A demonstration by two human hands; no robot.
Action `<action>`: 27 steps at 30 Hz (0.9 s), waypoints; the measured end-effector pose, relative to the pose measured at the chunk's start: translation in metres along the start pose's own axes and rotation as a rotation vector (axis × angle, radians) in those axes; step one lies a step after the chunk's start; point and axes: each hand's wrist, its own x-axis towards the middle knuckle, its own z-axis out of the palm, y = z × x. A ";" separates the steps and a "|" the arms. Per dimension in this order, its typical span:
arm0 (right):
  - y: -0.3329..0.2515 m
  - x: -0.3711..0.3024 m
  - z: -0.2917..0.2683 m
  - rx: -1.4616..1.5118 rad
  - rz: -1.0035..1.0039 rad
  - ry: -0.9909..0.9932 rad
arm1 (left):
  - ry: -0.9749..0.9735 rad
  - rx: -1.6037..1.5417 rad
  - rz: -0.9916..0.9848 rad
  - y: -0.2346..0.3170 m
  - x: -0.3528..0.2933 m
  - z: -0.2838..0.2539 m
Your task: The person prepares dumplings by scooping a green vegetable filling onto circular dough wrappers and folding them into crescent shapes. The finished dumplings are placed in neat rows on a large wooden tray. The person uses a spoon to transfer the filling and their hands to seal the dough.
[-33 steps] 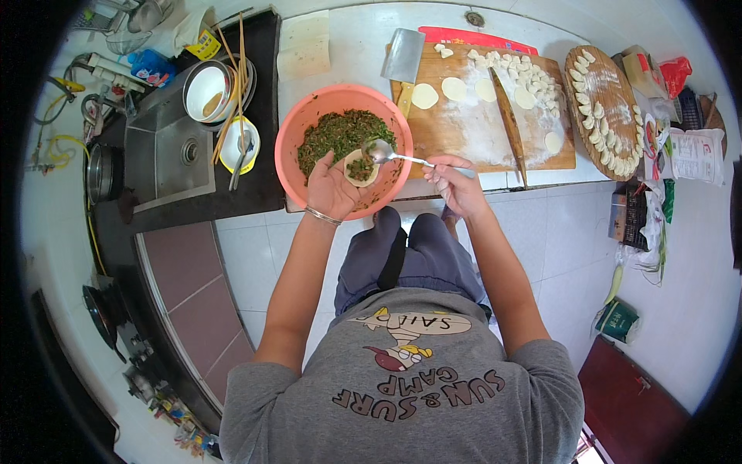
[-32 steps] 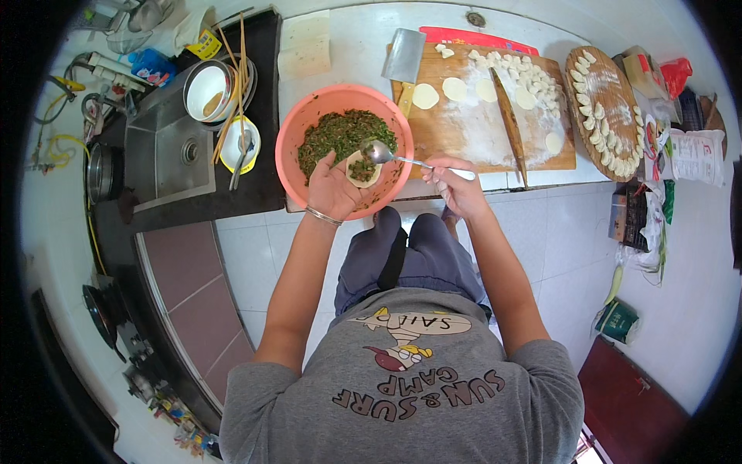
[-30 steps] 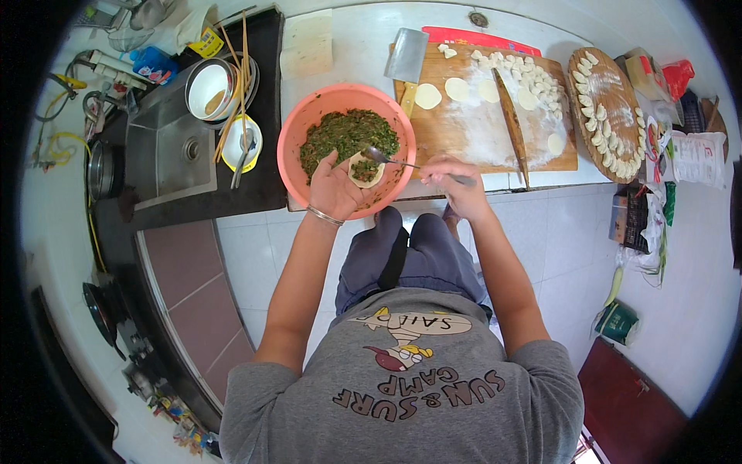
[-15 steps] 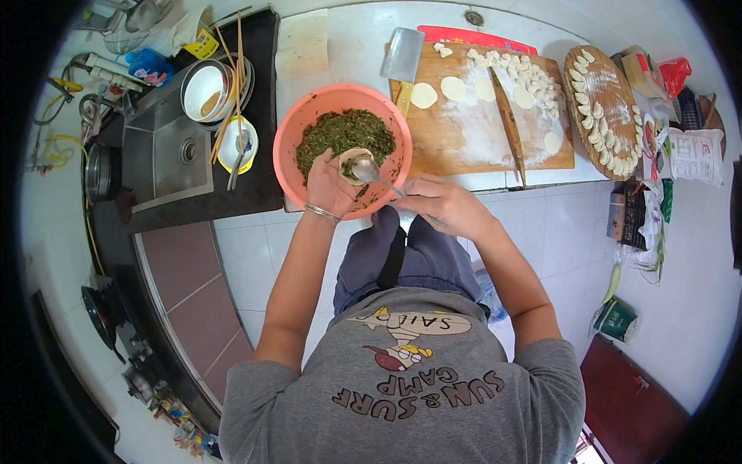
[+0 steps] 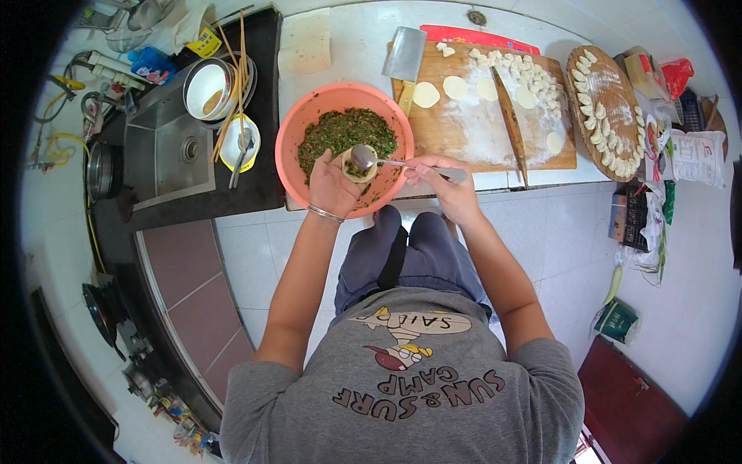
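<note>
A round dumpling wrapper (image 5: 361,179) lies cupped in my left hand (image 5: 332,187), its fingers curled under it, with some dark green filling on it. My right hand (image 5: 450,190) grips the handle of a metal spoon (image 5: 393,162), whose bowl rests over the filling in the wrapper. Both hands are above the near side of a pink basin (image 5: 287,151) that holds chopped green filling (image 5: 348,131). To the right, a floured wooden board (image 5: 444,147) carries several flat wrappers (image 5: 455,87), small dough pieces (image 5: 533,77) and a wooden rolling pin (image 5: 508,120).
A cleaver (image 5: 404,56) lies at the board's left edge. Further right, a round wooden tray (image 5: 614,93) bears rows of folded dumplings. Left of the basin are a bowl with a spoon (image 5: 251,131), stacked bowls with chopsticks (image 5: 239,62) and a steel sink (image 5: 166,166).
My right hand has raised the spoon's handle and turned, so the handle now points more to the right. The spoon's bowl has shifted slightly left and up on the wrapper.
</note>
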 end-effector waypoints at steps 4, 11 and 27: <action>0.008 -0.001 -0.002 0.192 0.017 0.226 | -0.005 0.030 0.028 -0.001 0.004 -0.009; -0.004 0.010 -0.004 -0.065 0.038 0.255 | -0.043 0.187 -0.008 -0.005 0.006 -0.005; 0.033 0.041 -0.011 0.005 0.170 0.377 | 0.044 0.172 0.173 0.014 0.000 -0.011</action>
